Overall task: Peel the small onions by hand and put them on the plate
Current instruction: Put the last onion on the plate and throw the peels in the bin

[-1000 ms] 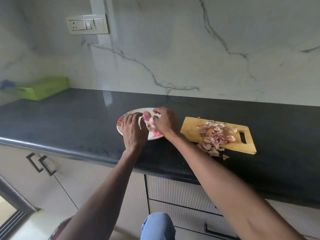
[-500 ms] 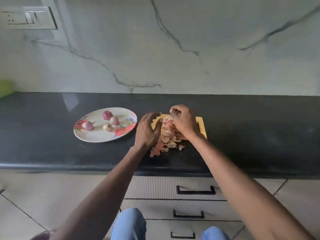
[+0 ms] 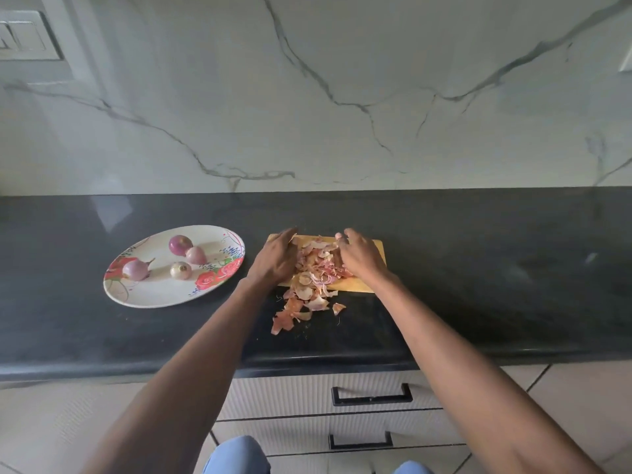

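Several peeled small onions (image 3: 180, 245) lie on a floral oval plate (image 3: 160, 295) at the left of the dark counter. To its right a wooden cutting board (image 3: 376, 249) carries a heap of onion peels (image 3: 316, 268), some spilling onto the counter in front (image 3: 290, 314). My left hand (image 3: 275, 260) rests against the left side of the heap and my right hand (image 3: 360, 256) against its right side, fingers spread and cupped around the peels. Neither hand holds an onion.
The black counter (image 3: 478, 268) runs along a marble wall. A switch plate (image 3: 24, 35) is on the wall at upper left. Drawers with black handles (image 3: 371, 398) sit below the counter edge. My knees in blue trousers (image 3: 236, 456) show at the bottom.
Both hands left the plate, where they set an onion down, and moved right to the cutting board. They now spread around the peel heap.
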